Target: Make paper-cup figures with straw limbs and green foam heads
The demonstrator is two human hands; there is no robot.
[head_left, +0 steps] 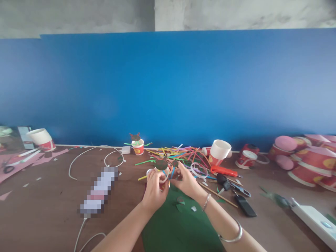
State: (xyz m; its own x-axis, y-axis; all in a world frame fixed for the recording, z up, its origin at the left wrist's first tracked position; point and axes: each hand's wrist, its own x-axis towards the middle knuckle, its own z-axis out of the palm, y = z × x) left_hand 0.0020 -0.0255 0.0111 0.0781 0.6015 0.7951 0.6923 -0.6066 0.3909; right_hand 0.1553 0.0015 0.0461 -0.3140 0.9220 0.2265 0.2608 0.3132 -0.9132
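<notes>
Clock is read from the held paper cup, 12 toward the blue partition. Cup is mid-bench, just above the top edge of a dark green paper sheet that runs down to 6. L hand is clamped on the cup's near side, fingers wrapped round it. R hand is on the 3 o'clock side, thumb & index either side of a blue strip; can't tell if they're pinching it. A dark paper disc sits over the cup's rim.

At 11, a small cup figure w/ dark round head & green arms, a white charger just beside it. At 1, a messy heap of coloured pipe cleaners. At 2, white-topped paper cups; a clear tape ring & orange-red tool nr 3. Car key & black fob btwn 3 & 4. Farther off at 3, red cups w/ pink discs. At 8–9, a pixelated phone-like slab w/ white cable. Well apart at 9, pink paper w/ scissors.
</notes>
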